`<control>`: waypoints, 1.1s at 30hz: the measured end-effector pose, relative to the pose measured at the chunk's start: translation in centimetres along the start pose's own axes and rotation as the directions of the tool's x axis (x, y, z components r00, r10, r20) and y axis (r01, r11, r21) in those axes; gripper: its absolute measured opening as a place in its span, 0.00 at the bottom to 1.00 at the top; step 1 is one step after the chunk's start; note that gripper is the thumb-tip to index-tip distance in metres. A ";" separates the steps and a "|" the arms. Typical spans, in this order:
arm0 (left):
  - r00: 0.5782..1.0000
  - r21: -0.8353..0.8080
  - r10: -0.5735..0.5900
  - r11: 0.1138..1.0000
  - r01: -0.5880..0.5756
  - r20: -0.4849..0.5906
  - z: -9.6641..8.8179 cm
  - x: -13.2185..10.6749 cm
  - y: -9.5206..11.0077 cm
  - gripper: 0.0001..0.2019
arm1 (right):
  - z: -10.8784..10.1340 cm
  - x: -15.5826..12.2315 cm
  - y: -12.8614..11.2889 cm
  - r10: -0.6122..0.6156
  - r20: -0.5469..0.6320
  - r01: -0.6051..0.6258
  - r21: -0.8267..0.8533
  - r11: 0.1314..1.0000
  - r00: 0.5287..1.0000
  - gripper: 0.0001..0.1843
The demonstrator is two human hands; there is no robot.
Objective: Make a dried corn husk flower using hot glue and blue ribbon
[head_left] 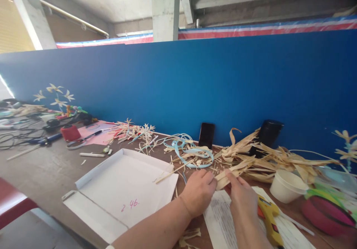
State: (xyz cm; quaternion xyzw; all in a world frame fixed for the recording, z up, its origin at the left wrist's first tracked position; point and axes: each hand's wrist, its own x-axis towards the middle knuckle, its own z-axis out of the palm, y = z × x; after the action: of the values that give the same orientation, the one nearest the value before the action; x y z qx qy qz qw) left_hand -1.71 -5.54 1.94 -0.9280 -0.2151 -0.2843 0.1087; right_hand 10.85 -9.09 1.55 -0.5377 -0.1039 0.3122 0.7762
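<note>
A pale strip of dried corn husk (222,182) is pinched between my two hands, above the table in the lower middle of the head view. My left hand (198,190) is closed on the strip's left end, with the fingertips curled out of sight. From the other side, my right hand (240,196) grips the strip with thumb and fingers. A bit of dark red shows under my right fingers, too small to name. Below lies a printed sheet of paper (220,219). Right of my right wrist rests a yellow glue gun (270,221).
An open white box lid (122,182) lies at left. Behind my hands are blue ribbon (195,159), husk scraps and a propped phone (206,134). More husks (279,159), a white cup (288,186) and a pink bowl (326,213) stand right. A blue partition (178,85) borders the table.
</note>
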 end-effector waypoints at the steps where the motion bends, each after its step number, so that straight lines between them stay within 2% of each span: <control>1: 1.000 -0.008 0.000 1.000 0.000 0.003 -0.1 0.0 0.0 0.07 | 0.0 -0.1 0.0 -0.009 0.012 0.009 -0.010 1.000 1.000 0.15; 3: 1.000 -0.055 -0.004 0.998 0.005 0.002 -0.2 0.0 0.0 0.06 | -0.1 -0.1 0.0 -0.029 0.031 0.030 -0.036 0.999 0.999 0.15; 5: 0.999 -0.176 -0.037 0.984 0.030 -0.032 -0.3 0.0 -0.1 0.05 | -0.3 0.2 0.1 -0.047 0.035 0.050 -0.064 0.997 0.998 0.17; 7: 0.981 -0.358 -0.168 0.925 0.125 -0.093 -0.2 0.1 -0.4 0.09 | -0.6 0.5 0.2 -0.064 0.048 0.069 -0.091 0.994 0.997 0.19; 8: 0.956 -0.459 -0.274 0.866 0.197 -0.107 -0.1 0.1 -0.7 0.11 | -0.7 0.6 0.4 -0.068 0.060 0.074 -0.104 0.992 0.996 0.21; 10: 0.868 -0.640 -0.494 0.681 0.355 -0.043 0.5 0.3 -1.3 0.12 | -0.9 0.8 0.6 -0.074 0.101 0.087 -0.136 0.987 0.992 0.22; 12: 0.785 -0.760 -0.602 0.438 0.480 0.148 1.2 0.5 -1.8 0.11 | -0.9 0.7 0.9 -0.080 0.137 0.104 -0.181 0.978 0.987 0.23; 15: 0.717 -0.813 -0.519 0.068 0.578 0.466 2.4 0.6 -2.2 0.16 | -0.7 0.6 1.2 -0.079 0.157 0.113 -0.223 0.968 0.984 0.25; 16: 0.701 -0.807 -0.479 -0.027 0.590 0.528 2.7 0.7 -2.2 0.17 | -0.6 0.5 1.3 -0.066 0.162 0.102 -0.223 0.969 0.985 0.25; 18: 0.681 -0.790 -0.427 -0.148 0.595 0.594 3.1 0.6 -2.1 0.18 | -0.4 0.5 1.3 -0.027 0.179 0.065 -0.207 0.976 0.984 0.26; 22: 0.659 -0.771 -0.408 -0.248 0.586 0.632 3.0 0.6 -1.8 0.18 | 0.0 0.1 1.1 0.037 0.199 -0.007 -0.151 0.988 0.979 0.24; 25: 0.670 -0.772 -0.384 -0.292 0.564 0.635 2.6 0.7 -1.8 0.17 | 0.2 -0.3 0.9 0.062 0.173 -0.042 -0.114 0.993 0.983 0.23; 28: 0.668 -0.769 -0.382 -0.292 0.569 0.639 2.1 0.8 -1.7 0.16 | 0.5 -0.7 0.7 0.076 0.153 -0.061 -0.104 0.993 0.985 0.23; 33: 0.647 -0.753 -0.394 -0.246 0.611 0.653 1.7 0.8 -1.6 0.17 | 0.7 -1.0 0.2 0.100 0.152 -0.096 -0.034 0.995 0.983 0.20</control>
State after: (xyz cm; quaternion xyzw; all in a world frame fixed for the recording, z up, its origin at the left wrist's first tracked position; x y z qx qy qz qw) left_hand -0.98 -3.31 1.13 -0.5722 -0.3312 -0.2878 -0.6928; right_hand 9.60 -9.11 1.84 -0.5266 -0.1408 0.3892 0.7425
